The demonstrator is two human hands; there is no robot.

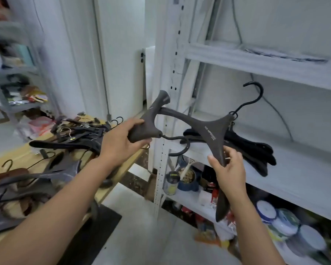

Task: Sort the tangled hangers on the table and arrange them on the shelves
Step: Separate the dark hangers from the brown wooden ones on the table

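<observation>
Left hand: our left hand (122, 134) grips one grey hanger (143, 127) at its neck.
Right hand: our right hand (227, 169) pinches the second hanger (210, 131) by its lower arm.
Doing it well: we should part the two, then lay each flat on the black stack (256, 150), hooks aligned.
Surface: white shelf (304, 169), right.
Room: the tangled pile (78, 131) waits on the wooden table (17, 159), left.
</observation>
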